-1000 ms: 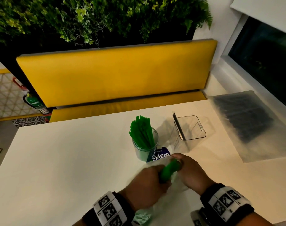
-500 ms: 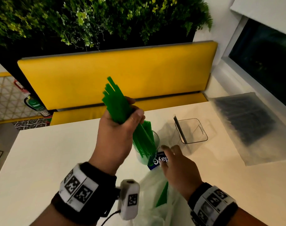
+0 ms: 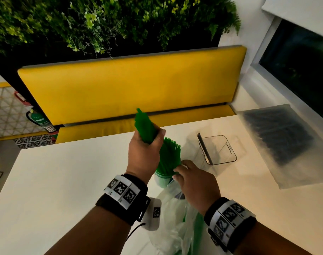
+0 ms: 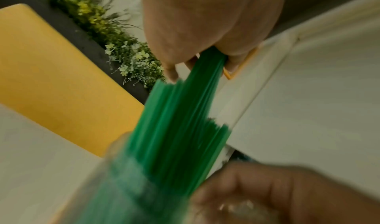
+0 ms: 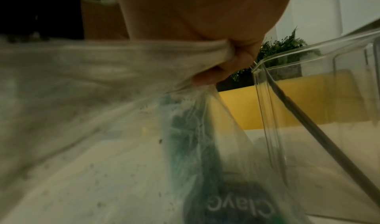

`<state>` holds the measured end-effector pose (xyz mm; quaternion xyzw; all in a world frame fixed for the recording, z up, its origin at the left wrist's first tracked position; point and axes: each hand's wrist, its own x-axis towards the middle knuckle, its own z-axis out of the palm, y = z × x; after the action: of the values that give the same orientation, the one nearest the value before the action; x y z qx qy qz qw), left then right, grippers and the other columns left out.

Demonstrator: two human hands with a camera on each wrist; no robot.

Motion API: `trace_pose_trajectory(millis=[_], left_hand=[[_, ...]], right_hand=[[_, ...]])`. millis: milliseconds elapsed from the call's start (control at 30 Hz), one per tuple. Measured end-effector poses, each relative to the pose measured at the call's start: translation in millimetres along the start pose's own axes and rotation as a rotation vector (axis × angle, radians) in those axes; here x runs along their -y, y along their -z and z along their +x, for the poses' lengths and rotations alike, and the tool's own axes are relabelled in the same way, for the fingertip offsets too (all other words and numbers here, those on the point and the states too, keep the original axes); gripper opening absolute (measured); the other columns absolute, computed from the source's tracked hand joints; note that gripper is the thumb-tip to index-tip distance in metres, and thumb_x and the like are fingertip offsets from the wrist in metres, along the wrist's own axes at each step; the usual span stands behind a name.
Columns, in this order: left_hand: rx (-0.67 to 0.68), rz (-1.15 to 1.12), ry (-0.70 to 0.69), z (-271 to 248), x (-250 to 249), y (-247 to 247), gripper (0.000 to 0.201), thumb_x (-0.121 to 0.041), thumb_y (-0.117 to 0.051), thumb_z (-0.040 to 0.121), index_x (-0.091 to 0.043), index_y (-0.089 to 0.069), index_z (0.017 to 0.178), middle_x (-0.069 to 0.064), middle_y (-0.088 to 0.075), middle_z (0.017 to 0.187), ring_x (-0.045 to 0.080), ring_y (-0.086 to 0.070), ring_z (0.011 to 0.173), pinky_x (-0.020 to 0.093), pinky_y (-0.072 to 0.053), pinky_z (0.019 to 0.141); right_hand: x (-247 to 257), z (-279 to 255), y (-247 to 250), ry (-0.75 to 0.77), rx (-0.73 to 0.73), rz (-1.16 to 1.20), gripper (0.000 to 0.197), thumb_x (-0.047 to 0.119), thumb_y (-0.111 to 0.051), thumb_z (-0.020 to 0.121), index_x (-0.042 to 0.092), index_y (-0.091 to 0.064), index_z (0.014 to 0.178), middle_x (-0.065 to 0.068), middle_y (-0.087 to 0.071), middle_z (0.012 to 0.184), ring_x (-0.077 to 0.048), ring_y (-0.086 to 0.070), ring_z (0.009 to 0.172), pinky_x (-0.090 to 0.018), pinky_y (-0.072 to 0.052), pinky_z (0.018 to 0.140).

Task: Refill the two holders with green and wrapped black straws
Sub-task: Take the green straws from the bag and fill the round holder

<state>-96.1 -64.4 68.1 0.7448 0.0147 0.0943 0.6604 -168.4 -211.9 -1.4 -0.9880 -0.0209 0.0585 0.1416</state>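
Head view shows the left hand [image 3: 144, 155] raised above the round cup [image 3: 161, 178], its fingers wrapped round a bundle of green straws [image 3: 145, 127]; the bundle's long axis is tilted, upper ends leaning up and left toward the yellow bench [image 3: 131, 89], lower ends pointing down and right into the cup. More green straws already stand in the cup [image 3: 170, 155], fanned up and to the right, touching the held bundle. Left wrist view confirms the grip: fingers [image 4: 232, 60] curled tight round the bundle [image 4: 185, 107], whose far ends reach into the blurred cup rim [image 4: 115, 148]. The right hand [image 3: 195, 183] sits just right of the cup, low over the table [image 3: 65, 181]; in the right wrist view its fingers [image 5: 236, 61] pinch a gathered fold of the clear bag [image 5: 102, 97], which lies crumpled toward the near edge with a few green straws inside [image 3: 198, 229]. The square clear holder [image 3: 218, 150] stands just right of the cup, apart from it, with one black straw [image 3: 204, 148] leaning along its left wall. A frosted pack of black straws [image 3: 278, 137] lies flat near the right edge, well apart from the hands. Open table spreads to the left of the cup.
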Motion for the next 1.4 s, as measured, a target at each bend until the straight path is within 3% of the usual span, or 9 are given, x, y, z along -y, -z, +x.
trace_pose_trajectory(millis=[167, 333, 467, 567, 700, 933, 1133, 1267, 1400], left_hand=[[0.325, 0.295, 0.048, -7.5, 30.1, 7.4, 0.059, -0.041, -0.088, 0.067, -0.065, -0.046, 0.102, 0.000, -0.056, 0.125, 0.022, -0.056, 0.118, 0.046, -0.050, 0.099], [0.381, 0.263, -0.039, 0.6, 2.3, 29.3, 0.109, -0.058, -0.084, 0.059, -0.040, -0.022, 0.148, -0.006, -0.028, 0.154, 0.009, -0.029, 0.143, 0.031, -0.034, 0.108], [0.446, 0.813, -0.508, -5.2, -13.0, 3.2, 0.084, -0.070, -0.055, 0.084, -0.035, -0.021, 0.152, -0.002, -0.020, 0.163, 0.019, -0.016, 0.151, 0.043, -0.019, 0.120], [0.687, 1.214, -0.574, -6.8, 7.5, -12.2, 0.066, -0.067, -0.036, 0.095, -0.031, -0.030, 0.150, 0.001, -0.030, 0.161, 0.024, -0.020, 0.150, 0.056, -0.017, 0.120], [0.555, 1.128, -0.611, -8.6, 6.6, -18.4, 0.057, -0.059, -0.045, 0.092, -0.031, -0.045, 0.141, 0.003, -0.038, 0.156, 0.028, -0.032, 0.144, 0.060, -0.024, 0.115], [0.668, 1.107, -0.572, -4.4, -7.3, -11.0, 0.047, -0.056, -0.046, 0.096, -0.043, -0.039, 0.141, -0.007, -0.008, 0.166, 0.028, -0.012, 0.152, 0.067, -0.021, 0.113], [0.924, 0.941, -0.443, 2.4, -19.4, 7.5, 0.055, -0.067, -0.042, 0.090, -0.057, -0.028, 0.142, -0.019, 0.013, 0.164, 0.022, 0.007, 0.154, 0.068, -0.025, 0.111], [0.748, 0.640, -0.537, 15.8, -34.8, 21.1, 0.052, -0.059, -0.045, 0.092, -0.046, -0.042, 0.143, -0.012, 0.005, 0.167, 0.020, -0.006, 0.154, 0.055, -0.034, 0.114], [0.472, 0.815, -0.532, 24.9, -39.4, 17.4, 0.056, -0.062, -0.041, 0.093, -0.041, -0.039, 0.145, -0.007, 0.002, 0.167, 0.029, -0.021, 0.150, 0.052, -0.046, 0.104]], right_hand=[[2.7, 0.6, 6.1, -0.003, -0.023, -0.010, 0.021, 0.047, -0.045, 0.097, 0.035, -0.059, 0.107, 0.015, -0.055, 0.123, -0.012, -0.067, 0.076, -0.028, -0.051, 0.059], [2.5, 0.7, 7.0, -0.010, 0.006, 0.010, 0.023, 0.047, -0.043, 0.098, 0.036, -0.059, 0.110, 0.015, -0.054, 0.124, -0.011, -0.067, 0.081, -0.025, -0.048, 0.062], [7.1, 0.9, 14.7, -0.020, 0.055, 0.016, 0.029, 0.046, -0.040, 0.100, 0.033, -0.060, 0.116, 0.011, -0.056, 0.125, -0.015, -0.067, 0.084, -0.028, -0.049, 0.069], [10.1, -1.0, 22.9, -0.069, 0.093, 0.022, 0.032, 0.048, -0.039, 0.100, 0.026, -0.059, 0.113, 0.012, -0.056, 0.097, -0.014, -0.064, 0.075, -0.026, -0.039, 0.065], [8.9, -1.7, 18.8, -0.064, 0.063, 0.037, 0.034, 0.048, -0.040, 0.099, 0.030, -0.058, 0.122, 0.009, -0.061, 0.121, -0.018, -0.068, 0.088, -0.031, -0.050, 0.072], [5.8, -2.1, 13.8, -0.029, 0.041, 0.050, 0.031, 0.048, -0.040, 0.100, 0.035, -0.058, 0.122, 0.008, -0.053, 0.133, -0.019, -0.068, 0.085, -0.030, -0.051, 0.070], [6.1, -0.9, 12.8, -0.040, 0.020, 0.124, 0.027, 0.045, -0.046, 0.098, 0.028, -0.060, 0.113, 0.004, -0.060, 0.116, -0.021, -0.067, 0.085, -0.035, -0.053, 0.074], [1.8, 0.8, 6.1, -0.038, 0.005, 0.085, 0.024, 0.047, -0.046, 0.096, 0.034, -0.062, 0.110, 0.013, -0.054, 0.123, -0.012, -0.066, 0.085, -0.027, -0.047, 0.067], [1.4, 1.2, 5.0, -0.041, 0.011, 0.081, 0.026, 0.047, -0.046, 0.097, 0.035, -0.063, 0.113, 0.014, -0.053, 0.126, -0.011, -0.067, 0.086, -0.027, -0.048, 0.068]])
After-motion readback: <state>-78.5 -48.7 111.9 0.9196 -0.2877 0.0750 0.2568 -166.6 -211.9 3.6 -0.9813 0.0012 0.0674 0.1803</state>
